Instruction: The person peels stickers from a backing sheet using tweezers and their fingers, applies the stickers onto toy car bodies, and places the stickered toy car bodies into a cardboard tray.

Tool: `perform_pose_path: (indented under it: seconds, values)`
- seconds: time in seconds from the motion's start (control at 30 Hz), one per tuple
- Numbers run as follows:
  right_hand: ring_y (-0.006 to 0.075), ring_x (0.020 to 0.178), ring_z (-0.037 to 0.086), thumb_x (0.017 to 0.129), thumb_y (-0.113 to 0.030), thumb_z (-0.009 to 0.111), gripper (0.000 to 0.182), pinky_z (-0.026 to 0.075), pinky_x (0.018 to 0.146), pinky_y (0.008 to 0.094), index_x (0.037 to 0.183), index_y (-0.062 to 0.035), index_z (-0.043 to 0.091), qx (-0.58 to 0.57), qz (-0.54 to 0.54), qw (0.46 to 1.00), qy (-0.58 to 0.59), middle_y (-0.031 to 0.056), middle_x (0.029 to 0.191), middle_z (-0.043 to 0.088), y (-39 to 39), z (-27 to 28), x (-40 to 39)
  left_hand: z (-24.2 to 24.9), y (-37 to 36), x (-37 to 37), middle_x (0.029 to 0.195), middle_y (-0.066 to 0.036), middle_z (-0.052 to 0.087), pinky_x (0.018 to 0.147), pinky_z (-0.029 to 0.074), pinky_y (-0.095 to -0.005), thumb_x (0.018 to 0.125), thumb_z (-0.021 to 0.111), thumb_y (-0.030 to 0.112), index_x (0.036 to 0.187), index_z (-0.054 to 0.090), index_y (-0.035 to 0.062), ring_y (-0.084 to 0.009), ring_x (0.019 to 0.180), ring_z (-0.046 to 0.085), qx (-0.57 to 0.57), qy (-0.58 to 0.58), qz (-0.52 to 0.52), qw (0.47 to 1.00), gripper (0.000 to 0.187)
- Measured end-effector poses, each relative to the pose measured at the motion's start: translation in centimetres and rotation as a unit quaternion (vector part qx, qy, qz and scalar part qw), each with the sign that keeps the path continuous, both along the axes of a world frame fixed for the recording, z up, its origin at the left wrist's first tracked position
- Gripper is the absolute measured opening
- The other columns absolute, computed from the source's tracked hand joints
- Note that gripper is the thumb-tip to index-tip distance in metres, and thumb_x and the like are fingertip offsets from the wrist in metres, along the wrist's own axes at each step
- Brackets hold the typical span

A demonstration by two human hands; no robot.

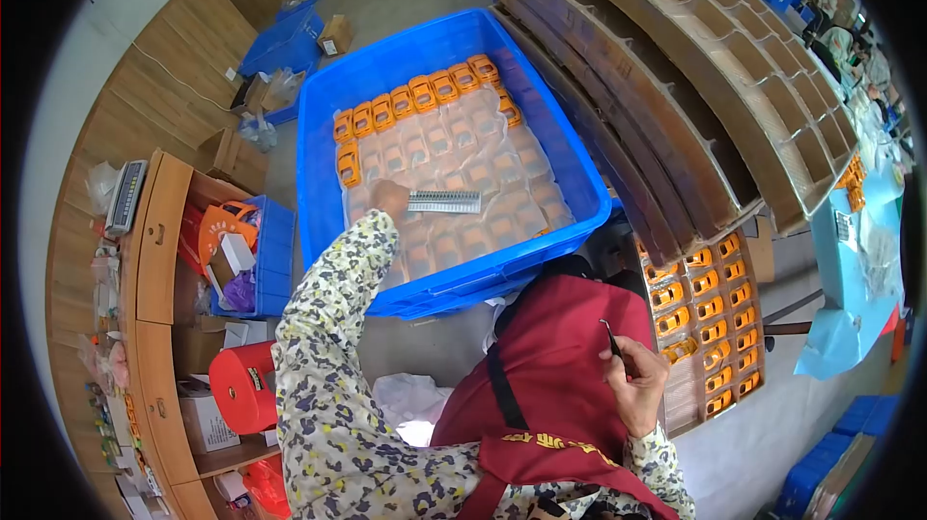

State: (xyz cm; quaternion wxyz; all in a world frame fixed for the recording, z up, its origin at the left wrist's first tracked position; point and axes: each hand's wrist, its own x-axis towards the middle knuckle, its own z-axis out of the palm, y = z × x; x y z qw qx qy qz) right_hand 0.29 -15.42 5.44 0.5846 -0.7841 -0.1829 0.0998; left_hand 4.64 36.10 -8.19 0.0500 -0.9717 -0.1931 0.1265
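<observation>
My left hand point(390, 199) reaches into a big blue bin point(463, 277), its fingers closed on the end of a grey ridged strip point(444, 201). The strip lies over a translucent plastic sheet point(454, 148) that covers rows of toy car bodies. Along the sheet's back and left edges, orange car bodies point(421, 93) show uncovered. My right hand point(637, 385), over the red apron point(560, 356) on my lap, holds dark thin tweezers point(610, 335), tip up, between thumb and fingers.
Stacked divided cardboard trays point(666, 66) lean at the bin's right. Below them, a tray of orange cars point(715, 332) lies beside my right hand. At left stand a wooden cabinet point(154, 274), a small blue crate point(275, 254) and a red round container point(241, 387).
</observation>
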Motion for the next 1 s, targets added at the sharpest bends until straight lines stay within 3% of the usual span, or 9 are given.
perform_pose_path:
  seconds: [0.03,0.13,0.53,0.63,0.73,0.8,0.83,0.9,1.0]
  values:
    - [0.0100,0.061,0.061,0.081,0.008,0.054,0.017,0.048,0.055,0.0207,0.095,0.0059,0.064,0.003,-0.008,1.000,0.025,0.0061,0.079,0.066,0.0,0.1,0.0,-0.3,1.6,-0.5,0.090,-0.024,0.066,0.079,0.052,-0.0430,0.074,0.063,0.012,0.082,0.071,-0.0014,-0.0385,0.088,0.064,0.090,0.000,-0.028,0.996,0.018]
    - [0.0112,0.063,0.063,0.084,0.007,0.052,0.019,0.050,0.055,0.0210,0.100,0.0064,0.062,0.047,-0.002,0.992,0.121,0.0079,0.082,0.066,-0.5,-1.6,0.4,-2.6,7.0,-1.9,0.095,-0.022,0.063,0.080,0.051,-0.0448,0.073,0.062,0.006,0.094,0.069,0.0010,-0.0388,0.092,0.062,-0.038,-0.326,0.263,0.907,0.022]
    - [0.0160,0.068,0.067,0.088,0.007,0.048,0.018,0.050,0.052,0.0210,0.104,0.0062,0.057,0.119,0.015,0.953,0.276,0.0140,0.091,0.068,0.3,-2.1,0.9,-3.7,11.0,-1.8,0.102,-0.016,0.063,0.074,0.054,-0.0417,0.082,0.056,0.006,0.092,0.069,0.0068,-0.0321,0.090,0.066,0.074,-0.187,0.317,0.927,0.016]
    - [0.0158,0.068,0.067,0.088,0.006,0.048,0.017,0.048,0.049,0.0202,0.103,0.0056,0.056,0.136,0.006,0.947,0.291,0.0151,0.093,0.068,0.4,-2.4,0.6,-4.8,11.6,-2.0,0.087,-0.011,0.068,0.064,0.055,-0.0430,0.083,0.057,0.014,0.079,0.069,0.0107,-0.0307,0.075,0.068,0.168,-0.201,0.252,0.931,0.012]
    - [0.0151,0.067,0.067,0.088,0.005,0.048,0.019,0.043,0.046,0.0189,0.106,0.0050,0.053,0.144,-0.005,0.943,0.300,0.0168,0.097,0.068,-0.5,-2.7,0.5,-8.3,17.8,-2.2,0.076,-0.015,0.068,0.060,0.051,-0.0452,0.090,0.053,0.021,0.084,0.067,0.0072,-0.0321,0.071,0.066,0.079,-0.236,0.269,0.930,0.021]
    - [0.0145,0.067,0.066,0.087,0.005,0.048,0.021,0.041,0.045,0.0185,0.108,0.0049,0.052,0.167,0.006,0.937,0.307,0.0170,0.099,0.067,-0.8,-3.1,0.5,-5.5,16.3,-2.0,0.090,-0.017,0.066,0.065,0.050,-0.0457,0.086,0.060,0.023,0.090,0.066,0.0066,-0.0340,0.079,0.064,0.004,-0.400,0.153,0.904,0.018]
    - [0.0142,0.067,0.066,0.086,0.005,0.048,0.022,0.041,0.045,0.0186,0.108,0.0050,0.052,0.198,0.019,0.928,0.315,0.0167,0.101,0.067,-0.8,-3.1,0.6,-4.9,18.1,-1.9,0.095,-0.018,0.063,0.070,0.049,-0.0441,0.078,0.068,0.021,0.093,0.067,0.0056,-0.0334,0.086,0.062,0.129,-0.304,0.106,0.938,0.021]
    - [0.0125,0.068,0.065,0.086,0.004,0.047,0.025,0.042,0.048,0.0188,0.110,0.0042,0.053,0.206,0.039,0.926,0.315,0.0169,0.106,0.066,-0.9,-3.0,1.0,-4.4,22.0,-2.0,0.086,-0.016,0.059,0.075,0.048,-0.0401,0.075,0.067,0.010,0.094,0.065,0.0018,-0.0336,0.085,0.058,0.011,-0.411,-0.031,0.911,0.021]
    - [0.0114,0.069,0.064,0.086,0.004,0.047,0.025,0.044,0.049,0.0193,0.110,0.0041,0.053,0.216,0.032,0.932,0.289,0.0168,0.109,0.065,-1.1,-3.2,0.8,3.0,19.6,0.1,0.086,-0.007,0.057,0.071,0.044,-0.0312,0.081,0.064,0.010,0.094,0.060,-0.0024,-0.0202,0.077,0.053,-0.215,-0.427,-0.003,0.878,0.018]
